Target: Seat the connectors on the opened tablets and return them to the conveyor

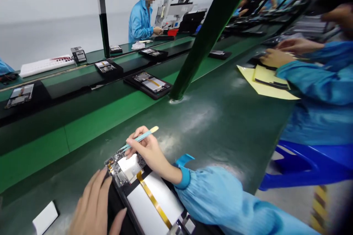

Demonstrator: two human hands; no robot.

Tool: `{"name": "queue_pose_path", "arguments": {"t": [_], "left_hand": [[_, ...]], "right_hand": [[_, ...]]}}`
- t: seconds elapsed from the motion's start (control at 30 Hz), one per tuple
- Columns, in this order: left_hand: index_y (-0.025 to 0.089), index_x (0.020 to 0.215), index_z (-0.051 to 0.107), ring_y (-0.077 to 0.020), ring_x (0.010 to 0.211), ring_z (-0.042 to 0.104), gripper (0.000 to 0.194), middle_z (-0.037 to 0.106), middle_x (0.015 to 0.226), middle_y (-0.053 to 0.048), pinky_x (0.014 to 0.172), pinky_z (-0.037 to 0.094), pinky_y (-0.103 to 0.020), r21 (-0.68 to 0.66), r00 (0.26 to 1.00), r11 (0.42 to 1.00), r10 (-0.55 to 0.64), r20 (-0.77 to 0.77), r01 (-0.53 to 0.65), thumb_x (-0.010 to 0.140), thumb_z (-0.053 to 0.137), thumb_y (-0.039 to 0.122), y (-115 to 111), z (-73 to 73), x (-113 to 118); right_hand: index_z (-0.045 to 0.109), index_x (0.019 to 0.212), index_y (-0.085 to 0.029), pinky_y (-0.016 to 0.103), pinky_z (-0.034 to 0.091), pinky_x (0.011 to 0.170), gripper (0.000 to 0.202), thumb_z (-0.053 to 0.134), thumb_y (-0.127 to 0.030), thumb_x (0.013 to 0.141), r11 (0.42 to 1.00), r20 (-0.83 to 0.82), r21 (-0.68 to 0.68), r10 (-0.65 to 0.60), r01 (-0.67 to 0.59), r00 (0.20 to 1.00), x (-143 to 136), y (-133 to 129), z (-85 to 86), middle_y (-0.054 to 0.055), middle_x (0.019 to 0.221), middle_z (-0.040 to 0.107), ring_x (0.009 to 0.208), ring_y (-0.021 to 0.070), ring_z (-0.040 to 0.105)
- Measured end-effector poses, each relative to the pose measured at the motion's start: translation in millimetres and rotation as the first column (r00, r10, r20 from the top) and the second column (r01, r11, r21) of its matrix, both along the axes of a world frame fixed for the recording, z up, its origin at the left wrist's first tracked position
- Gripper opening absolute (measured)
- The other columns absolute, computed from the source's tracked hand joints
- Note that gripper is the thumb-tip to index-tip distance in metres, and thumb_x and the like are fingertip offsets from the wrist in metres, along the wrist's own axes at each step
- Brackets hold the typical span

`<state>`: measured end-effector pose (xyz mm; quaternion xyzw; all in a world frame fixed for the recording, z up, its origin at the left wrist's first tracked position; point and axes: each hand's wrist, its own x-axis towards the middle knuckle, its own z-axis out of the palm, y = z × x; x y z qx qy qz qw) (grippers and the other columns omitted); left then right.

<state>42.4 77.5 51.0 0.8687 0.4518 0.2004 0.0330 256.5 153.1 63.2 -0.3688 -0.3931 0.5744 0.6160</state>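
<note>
An opened tablet (pixel 153 194) lies in front of me with its circuit board, white battery and yellow ribbon cable showing, on a black pad. My right hand (pixel 146 148) pinches light blue tweezers (pixel 142 136); their tips reach down to the far edge of the circuit board (pixel 129 169). My left hand (pixel 93 202) rests along the tablet's left side, fingers stretched and thumb apart, beside its top left corner. A blue band (pixel 185 176) circles my right wrist.
A green post (pixel 209 40) rises from the bench. Beyond it, opened devices (pixel 153 83) sit on black trays along the line. A white block (pixel 45 218) lies at lower left. At right, a co-worker's hands (pixel 281 53) work near yellow sheets (pixel 264 82); a blue stool (pixel 309 165) stands below.
</note>
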Motion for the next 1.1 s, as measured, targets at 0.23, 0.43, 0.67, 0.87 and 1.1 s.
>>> {"name": "queue_pose_path", "arguments": {"t": [0.23,0.43,0.67,0.87,1.1], "left_hand": [[0.018,0.116,0.049,-0.0265,0.119,0.056,0.039,0.054,0.135,-0.015,0.085,0.055,-0.036,0.205,0.993,0.976,-0.057,-0.103,0.077,0.089,0.045,0.046,31.7,-0.6,24.7],[0.02,0.105,0.051,-0.0247,0.12,0.055,0.033,0.059,0.13,-0.013,0.08,0.057,-0.032,0.228,0.988,0.965,-0.111,-0.103,0.132,0.092,0.039,0.047,33.9,-0.7,20.7],[0.018,0.099,0.054,-0.0247,0.125,0.051,0.033,0.059,0.131,-0.011,0.078,0.055,-0.03,0.275,0.973,0.943,-0.14,-0.184,0.188,0.093,0.036,0.046,36.9,-0.2,21.6],[0.02,0.101,0.053,-0.0239,0.128,0.046,0.028,0.056,0.134,-0.009,0.082,0.052,-0.034,0.171,0.977,0.97,-0.149,-0.154,0.175,0.091,0.042,0.044,32.1,6.0,21.9],[0.019,0.112,0.049,-0.0265,0.128,0.046,0.036,0.053,0.137,-0.01,0.085,0.051,-0.04,0.091,0.971,0.978,-0.17,-0.168,0.187,0.088,0.047,0.046,36.5,31.5,16.3]], "right_hand": [[0.048,0.075,-0.02,0.023,0.054,0.053,0.041,0.08,-0.045,0.073,0.998,0.124,-0.069,0.006,0.002,0.992,-4.9,-1.4,-16.0,-0.001,0.061,0.064,0.057,0.0176,0.067],[0.049,0.075,-0.02,0.023,0.053,0.051,0.034,0.077,-0.039,0.076,0.998,0.147,-0.066,0.01,-0.001,0.989,-6.3,-4.6,-14.3,0.0,0.064,0.065,0.06,0.0184,0.067],[0.048,0.075,-0.02,0.02,0.049,0.046,0.031,0.075,-0.035,0.077,0.998,0.142,-0.056,0.005,0.003,0.99,-5.8,-5.9,-19.0,0.001,0.065,0.066,0.059,0.0168,0.066],[0.048,0.076,-0.02,0.021,0.049,0.047,0.031,0.073,-0.038,0.081,0.998,0.171,-0.05,-0.023,0.032,0.985,-5.8,-5.9,-15.6,0.0,0.06,0.064,0.055,0.0167,0.064],[0.044,0.079,-0.021,0.022,0.051,0.048,0.038,0.073,-0.044,0.078,0.996,0.07,-0.038,-0.083,0.086,0.994,-1.9,-2.1,-15.0,-0.003,0.057,0.062,0.049,0.0151,0.061]]}}
